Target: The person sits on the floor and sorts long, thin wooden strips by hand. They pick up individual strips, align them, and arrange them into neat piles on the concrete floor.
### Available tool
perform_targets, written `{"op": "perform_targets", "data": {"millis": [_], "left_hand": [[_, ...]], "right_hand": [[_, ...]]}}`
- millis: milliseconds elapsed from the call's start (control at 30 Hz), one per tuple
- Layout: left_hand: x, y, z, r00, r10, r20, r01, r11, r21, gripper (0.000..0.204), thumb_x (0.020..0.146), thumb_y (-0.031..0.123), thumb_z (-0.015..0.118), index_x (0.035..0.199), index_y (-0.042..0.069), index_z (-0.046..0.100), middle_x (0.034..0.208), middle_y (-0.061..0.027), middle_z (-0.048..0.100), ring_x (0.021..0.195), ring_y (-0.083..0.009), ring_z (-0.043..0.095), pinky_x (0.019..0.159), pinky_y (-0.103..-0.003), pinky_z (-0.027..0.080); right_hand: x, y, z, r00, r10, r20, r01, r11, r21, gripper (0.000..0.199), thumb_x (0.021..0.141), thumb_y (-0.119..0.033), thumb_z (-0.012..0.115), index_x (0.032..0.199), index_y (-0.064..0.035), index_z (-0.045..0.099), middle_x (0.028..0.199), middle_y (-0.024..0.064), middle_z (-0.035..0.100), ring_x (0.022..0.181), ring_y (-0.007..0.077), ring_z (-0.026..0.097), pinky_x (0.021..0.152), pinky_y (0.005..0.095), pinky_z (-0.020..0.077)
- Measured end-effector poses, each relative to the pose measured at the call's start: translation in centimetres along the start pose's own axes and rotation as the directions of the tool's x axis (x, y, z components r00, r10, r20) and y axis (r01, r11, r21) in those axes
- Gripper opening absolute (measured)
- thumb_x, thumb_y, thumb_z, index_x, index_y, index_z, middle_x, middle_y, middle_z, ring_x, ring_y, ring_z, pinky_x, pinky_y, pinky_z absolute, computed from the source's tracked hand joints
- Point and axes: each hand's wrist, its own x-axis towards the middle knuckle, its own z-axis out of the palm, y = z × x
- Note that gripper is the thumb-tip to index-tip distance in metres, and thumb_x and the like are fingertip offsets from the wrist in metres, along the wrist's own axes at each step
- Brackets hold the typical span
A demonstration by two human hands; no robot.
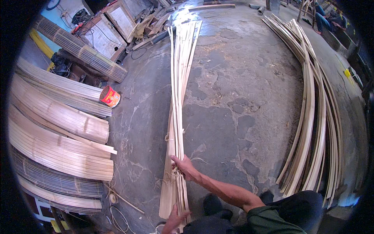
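A long bundle of pale bamboo strips [179,85] runs from my body across the floor, its far ends fanned apart. My right hand [184,167] reaches in from the right and is closed around the strips, where a thin tie wraps them. Closer to me, my left hand [175,221] grips the near end, its thumb pointing forward and its fingers lying across the strips. Part of this hand is cut off by the lower edge. Wider flat strips [168,199] lie under the bundle, along its left side.
More loose strips [311,117] lie in a long curved pile at the right. Slatted bamboo sheets [58,156] are stacked at the left, with a red bucket [110,96] beside them. A rolled slat mat [83,50] leans farther back. Another person [329,21] is at the far right.
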Motion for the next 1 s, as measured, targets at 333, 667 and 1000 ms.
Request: {"op": "perform_targets", "data": {"millis": [333, 667, 1000], "left_hand": [[-4.9, 3.8, 2.3, 0.998, 0.031, -0.063, -0.007, 0.938, 0.346, 0.056, 0.090, 0.029, 0.069, 0.132, 0.000, 0.045, 0.104, -0.0124, 0.066, 0.095, -0.0213, 0.064, 0.082, -0.038, 0.051], [-2.8, 4.4, 3.3, 0.994, 0.040, 0.097, -0.034, 0.997, -0.069, 0.051, 0.093, 0.023, 0.067, 0.136, 0.004, 0.046, 0.107, -0.0100, 0.067, 0.100, -0.0196, 0.064, 0.087, -0.034, 0.051], [1.0, 4.8, 3.3, 0.954, -0.056, 0.295, 0.125, 0.967, -0.220, 0.053, 0.096, 0.027, 0.062, 0.141, 0.007, 0.041, 0.108, -0.0098, 0.066, 0.101, -0.0192, 0.064, 0.089, -0.032, 0.050]], "right_hand": [[-9.4, -3.9, 0.3, 0.978, -0.198, -0.059, 0.194, 0.979, -0.067, 0.041, 0.090, -0.019, 0.069, 0.119, -0.0030, 0.044, 0.090, 0.0032, 0.054, 0.075, 0.0115, 0.053, 0.063, 0.0306, 0.0490], [-10.8, -6.2, -0.6, 0.908, -0.413, -0.075, 0.394, 0.900, -0.183, 0.046, 0.093, -0.024, 0.066, 0.124, -0.0010, 0.040, 0.093, 0.0039, 0.053, 0.081, 0.0120, 0.053, 0.067, 0.0307, 0.0498], [-7.6, -5.3, -4.8, 0.885, -0.423, -0.197, 0.307, 0.846, -0.436, 0.047, 0.093, -0.030, 0.064, 0.116, 0.0026, 0.040, 0.092, 0.0090, 0.056, 0.077, 0.0145, 0.058, 0.065, 0.0312, 0.0506]]}}
